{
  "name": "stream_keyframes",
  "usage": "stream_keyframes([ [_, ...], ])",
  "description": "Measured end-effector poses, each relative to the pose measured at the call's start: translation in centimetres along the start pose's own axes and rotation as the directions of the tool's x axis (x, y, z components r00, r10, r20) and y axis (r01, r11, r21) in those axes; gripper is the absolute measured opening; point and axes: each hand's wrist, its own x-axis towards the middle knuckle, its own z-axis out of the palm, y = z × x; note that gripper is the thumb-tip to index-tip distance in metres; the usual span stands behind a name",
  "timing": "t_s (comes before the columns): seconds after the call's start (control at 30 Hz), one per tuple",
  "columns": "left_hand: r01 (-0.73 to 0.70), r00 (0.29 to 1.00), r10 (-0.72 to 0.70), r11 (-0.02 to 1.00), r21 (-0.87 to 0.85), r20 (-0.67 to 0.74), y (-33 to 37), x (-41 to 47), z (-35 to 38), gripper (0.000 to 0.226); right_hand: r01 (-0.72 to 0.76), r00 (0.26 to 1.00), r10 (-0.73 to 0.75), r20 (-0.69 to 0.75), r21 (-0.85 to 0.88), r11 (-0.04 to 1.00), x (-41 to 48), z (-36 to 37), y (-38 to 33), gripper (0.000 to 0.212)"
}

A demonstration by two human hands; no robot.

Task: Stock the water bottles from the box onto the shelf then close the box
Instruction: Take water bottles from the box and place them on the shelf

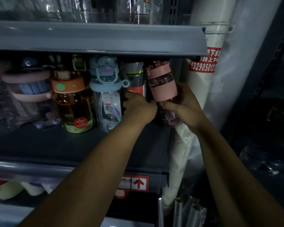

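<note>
Pink bottle [162,82] gripped by right hand [185,104]; left hand [138,107] grips dark bottle [135,79] beside it.

Two hands [138,107] [185,108]; one pink bottle [163,86]; one dark bottle [135,79]

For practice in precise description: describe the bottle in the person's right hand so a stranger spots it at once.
Go to the middle grey shelf, at its right end beside the white pipe. The right hand grips a tilted bottle; unlike its neighbours, it is dark pink with pale pink bands.
</note>
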Motion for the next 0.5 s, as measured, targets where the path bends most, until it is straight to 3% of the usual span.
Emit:
stream_keyframes([
  [0.23, -0.093, 0.984, 0.082, 0.994, 0.058, 0.157, -1.8, -2.7, -1.1, 0.104, 0.041, 0.999, -0.042, -0.015, -0.007, 0.999, 0.6, 0.5, -0.2, 0.064],
  [0.4, -0.189, 0.971, 0.168, 0.976, 0.111, 0.172, -3.2, -3.4, -2.5, 0.070, 0.017, 1.000, -0.018, 0.010, 0.010, 1.000, 0.8, 0.8, -0.4, 0.069],
  [0.5, -0.243, 0.955, 0.200, 0.951, 0.192, 0.220, -3.8, -3.9, -3.0, 0.058, 0.015, 0.999, -0.016, 0.028, 0.013, 1.000, 0.2, 0.1, -0.6, 0.058],
])
